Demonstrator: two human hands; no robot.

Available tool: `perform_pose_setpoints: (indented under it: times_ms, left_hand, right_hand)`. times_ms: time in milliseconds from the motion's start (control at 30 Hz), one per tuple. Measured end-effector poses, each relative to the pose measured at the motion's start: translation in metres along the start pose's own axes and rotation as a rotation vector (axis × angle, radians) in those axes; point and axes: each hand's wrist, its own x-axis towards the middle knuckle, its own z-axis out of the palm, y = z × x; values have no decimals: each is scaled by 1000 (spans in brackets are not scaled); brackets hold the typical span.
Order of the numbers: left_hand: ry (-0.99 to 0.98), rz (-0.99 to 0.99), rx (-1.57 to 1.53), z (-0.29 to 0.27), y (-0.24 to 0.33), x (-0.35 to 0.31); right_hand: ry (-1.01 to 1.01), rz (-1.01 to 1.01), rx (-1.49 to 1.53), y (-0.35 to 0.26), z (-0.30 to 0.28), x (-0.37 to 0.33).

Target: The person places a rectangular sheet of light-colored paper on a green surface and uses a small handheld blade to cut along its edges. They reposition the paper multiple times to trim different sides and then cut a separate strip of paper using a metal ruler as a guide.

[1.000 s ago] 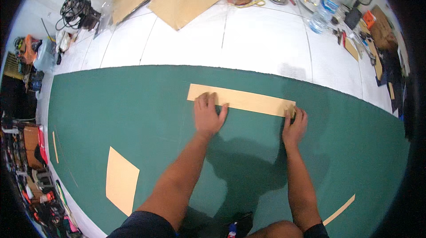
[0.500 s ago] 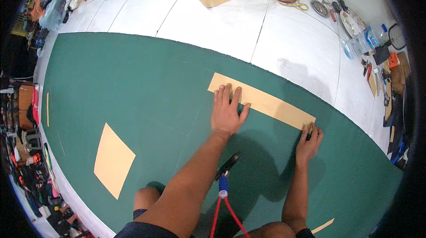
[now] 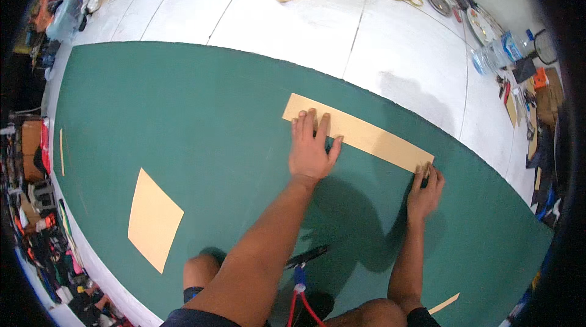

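- The person kneels on a big green mat [image 3: 183,113] on the white floor [image 3: 293,28].
- A long tan card strip [image 3: 366,135] lies flat on the mat, near its far edge.
- The left hand [image 3: 311,147] lies flat on the left end of the strip. Its fingers are spread a little and press down.
- The right hand [image 3: 425,188] is at the right end. Its fingertips touch the near corner of the strip. I cannot tell if it pinches the edge or just pushes on it.
- I think the step is holding the strip flat and still, maybe to line it up.
- The next move seems to need both ends kept down, so the strip does not slide or turn.
- The strip's long side runs from far left to near right, on a slant. Its right end points at the right edge of the mat.
- A tan square [image 3: 152,220] lies well apart, to the left.
- A red and blue tool [image 3: 299,284] sits between the person's knees.
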Motion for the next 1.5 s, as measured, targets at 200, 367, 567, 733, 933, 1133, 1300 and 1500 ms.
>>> perform_pose_setpoints:
  times_ms: [200,367,567,733,933,1133,1300,1500]
  left_hand:
    - [-37,27,11,1,7,3]
    - [-47,37,107,2,1,1]
    - [-46,17,107,2,2,-1]
    - [-27,71,154,-3,9,1]
    - [-11,78,172,0,5,0]
    - [-54,25,120,-3,6,1]
    - [-40,20,93,0,5,1]
    - [-33,0,47,0,5,-2]
  right_hand:
    - [14,-4,71,8,-6,3]
    - [149,38,210,37,-13,17]
    - [61,372,562,45,-28,29]
    - [122,238,849,33,-10,28]
    - [30,-327,70,37,-5,19]
    - [14,-269,141,36,-2,19]
    - [17,-275,110,40,3,15]
    - [7,-296,72,42,4,15]
